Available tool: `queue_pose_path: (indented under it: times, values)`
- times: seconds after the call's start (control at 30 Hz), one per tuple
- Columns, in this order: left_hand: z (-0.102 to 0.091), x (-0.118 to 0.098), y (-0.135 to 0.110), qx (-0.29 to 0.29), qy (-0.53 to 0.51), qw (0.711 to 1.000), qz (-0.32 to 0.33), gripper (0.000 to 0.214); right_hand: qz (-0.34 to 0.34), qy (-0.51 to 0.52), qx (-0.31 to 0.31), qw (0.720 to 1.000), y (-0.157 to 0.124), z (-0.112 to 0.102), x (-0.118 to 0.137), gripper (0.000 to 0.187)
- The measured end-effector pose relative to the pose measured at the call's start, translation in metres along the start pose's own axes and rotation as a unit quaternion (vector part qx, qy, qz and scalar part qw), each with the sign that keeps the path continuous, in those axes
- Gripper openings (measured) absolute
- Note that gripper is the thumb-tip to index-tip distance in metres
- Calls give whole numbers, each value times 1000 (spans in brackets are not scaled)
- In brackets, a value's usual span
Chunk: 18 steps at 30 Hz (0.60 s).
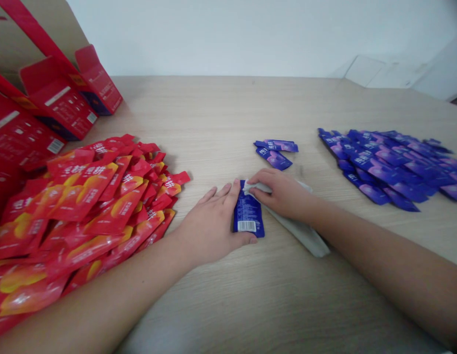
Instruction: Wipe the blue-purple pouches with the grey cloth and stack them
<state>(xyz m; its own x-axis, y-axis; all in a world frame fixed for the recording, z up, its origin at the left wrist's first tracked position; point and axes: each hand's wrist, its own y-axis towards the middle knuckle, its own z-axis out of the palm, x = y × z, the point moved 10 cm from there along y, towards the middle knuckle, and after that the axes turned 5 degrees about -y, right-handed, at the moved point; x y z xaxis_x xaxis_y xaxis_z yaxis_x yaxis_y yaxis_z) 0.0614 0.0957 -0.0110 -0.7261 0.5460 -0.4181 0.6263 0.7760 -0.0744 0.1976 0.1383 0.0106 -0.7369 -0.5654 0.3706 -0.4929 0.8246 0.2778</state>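
Observation:
A blue sachet [248, 215] with a white barcode lies flat in the middle of the wooden table [228, 113]. My left hand [209, 223] rests on the table with fingers stretched out, its thumb and finger edge pinning the sachet's left side. My right hand [282, 192] is closed on a white cloth [304, 231] and presses it onto the sachet's top right corner. The cloth trails back under my right wrist.
A large heap of red sachets [80, 211] fills the left side. Red cartons [54, 105] stand at the far left. Two blue sachets [275, 151] lie just beyond my hands. A spread of several blue sachets [394, 164] covers the right.

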Motion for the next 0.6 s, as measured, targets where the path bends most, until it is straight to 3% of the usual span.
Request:
queue_pose_path:
  times: [0.13, 0.27, 0.37, 0.47, 0.6]
  values:
    - [5, -18, -8, 13, 23, 998, 57, 99, 32, -16, -57, 998, -1, -7, -23, 19]
    - [8, -42, -16, 10, 50, 994, 95, 72, 32, -9, -72, 997, -2, -7, -25, 21]
    - [3, -44, -16, 3, 127, 990, 58, 42, 50, 0, -80, 996, -3, -8, -28, 19]
    - [-7, -32, -17, 1, 200, 980, -9, 40, 62, 5, -76, 995, -5, -8, -33, 19]
    - [-23, -27, -19, -50, 200, 977, -57, 34, 53, 5, -60, 997, -8, -9, -33, 19]
